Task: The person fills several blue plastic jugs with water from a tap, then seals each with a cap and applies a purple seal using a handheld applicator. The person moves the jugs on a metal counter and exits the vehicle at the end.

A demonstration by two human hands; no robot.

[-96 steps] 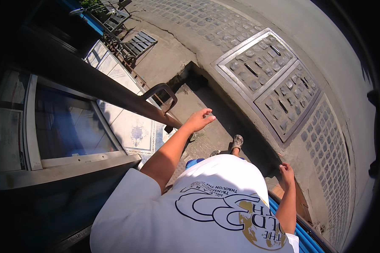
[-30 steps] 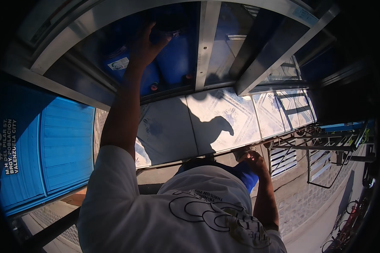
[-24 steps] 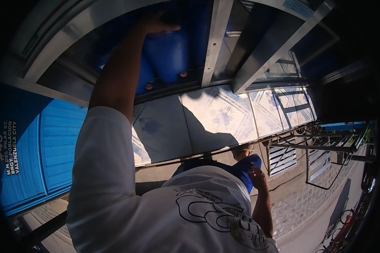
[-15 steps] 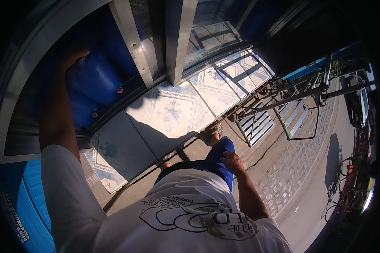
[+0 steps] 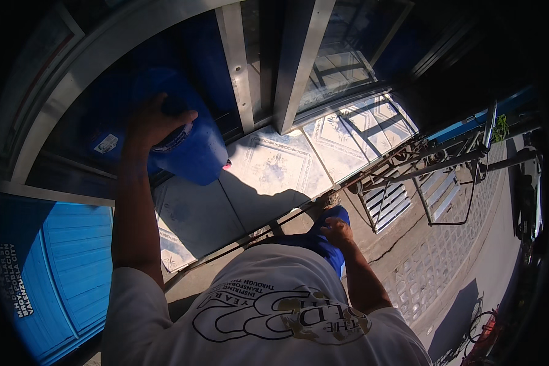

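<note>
A blue plastic water jug [image 5: 195, 149] tilts out through the window opening, its lower end over the tiled ledge [image 5: 268, 165]. My left hand [image 5: 155, 125] reaches in from the left and is closed on the jug, fingers curled about its handle area; the exact grip is partly in shadow. A reddish cap or tap shows at the jug's edge, and a white label is on its side. My right hand [image 5: 338, 233] hangs beside my blue shorts [image 5: 332, 249], empty, with its fingers loosely bent and slightly apart.
Metal window frames [image 5: 302, 67] with glass stand behind the ledge. A blue panelled door or shutter [image 5: 79, 262] is at the left. Slatted metal racks [image 5: 387, 207] sit on the right, beside patterned paving [image 5: 433, 262] and a road. A red vehicle [image 5: 491, 335] shows at far right.
My left hand has drawn the blue jug outward, from inside the opening to over the tiled ledge. The right hand stays by my thigh. The view has shifted left.
</note>
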